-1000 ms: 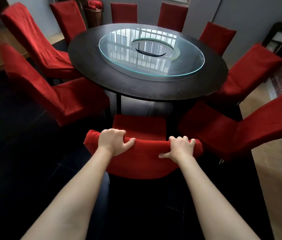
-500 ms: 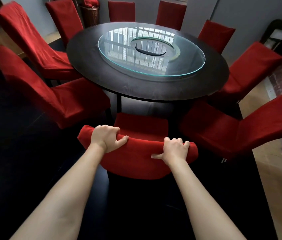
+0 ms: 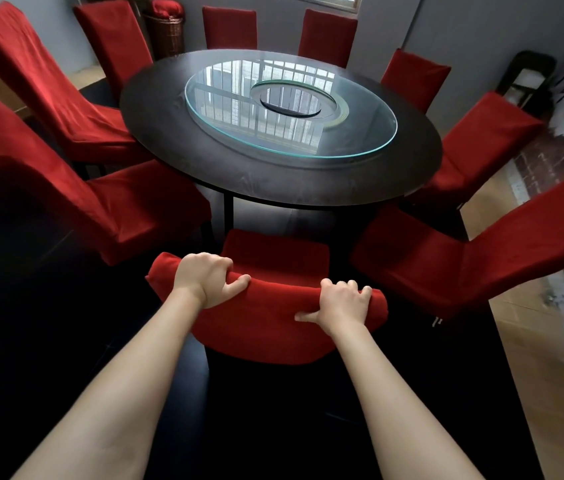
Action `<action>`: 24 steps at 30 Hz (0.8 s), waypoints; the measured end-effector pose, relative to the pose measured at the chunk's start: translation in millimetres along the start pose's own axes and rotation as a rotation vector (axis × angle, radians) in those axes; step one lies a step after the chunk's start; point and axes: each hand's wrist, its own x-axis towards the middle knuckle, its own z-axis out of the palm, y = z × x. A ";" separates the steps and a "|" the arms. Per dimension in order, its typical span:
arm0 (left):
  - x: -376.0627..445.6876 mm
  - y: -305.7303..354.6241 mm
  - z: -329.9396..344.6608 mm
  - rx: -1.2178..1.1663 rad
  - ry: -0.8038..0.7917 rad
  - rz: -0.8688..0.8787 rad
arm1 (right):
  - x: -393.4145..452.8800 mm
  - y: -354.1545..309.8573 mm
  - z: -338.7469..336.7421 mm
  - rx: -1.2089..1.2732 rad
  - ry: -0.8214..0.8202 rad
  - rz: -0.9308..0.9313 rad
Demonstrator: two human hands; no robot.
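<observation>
A red-covered chair [image 3: 273, 323] stands in front of me, facing a round dark table [image 3: 308, 188]. My left hand [image 3: 206, 280] grips the top of the chair's backrest near its left end, fingers over the far side and thumb on the near side. My right hand [image 3: 341, 301] grips the same top edge near its right end, thumb pointing left along the fabric. The front of the chair's seat [image 3: 273, 258] reaches the table's near edge.
A glass turntable [image 3: 291, 112] lies on the table. Several more red chairs ring it, one close on the left [image 3: 76, 199] and one close on the right [image 3: 464, 258]. A wicker basket [image 3: 166, 32] stands at the back. The floor is dark, with wood flooring [image 3: 543, 341] to the right.
The chair and both hands have shifted a little forward toward the table. Both grips on the backrest are unchanged.
</observation>
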 end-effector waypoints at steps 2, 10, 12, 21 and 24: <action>2.1 -4.3 -0.1 0.020 0.000 0.001 | 1.8 -4.6 -1.5 0.005 -0.013 0.006; 1.2 -3.5 -0.8 0.014 -0.013 0.012 | 3.8 -6.3 0.4 -0.004 -0.016 0.023; 0.3 -2.6 -1.0 0.017 -0.017 0.007 | 4.2 -5.8 0.8 0.001 -0.018 0.024; -10.1 10.8 -6.5 0.085 -0.142 -0.126 | 5.2 -4.9 -0.7 0.025 -0.024 -0.009; -15.2 16.4 -13.2 0.010 -0.184 -0.168 | -1.1 -1.5 0.1 0.063 0.008 -0.053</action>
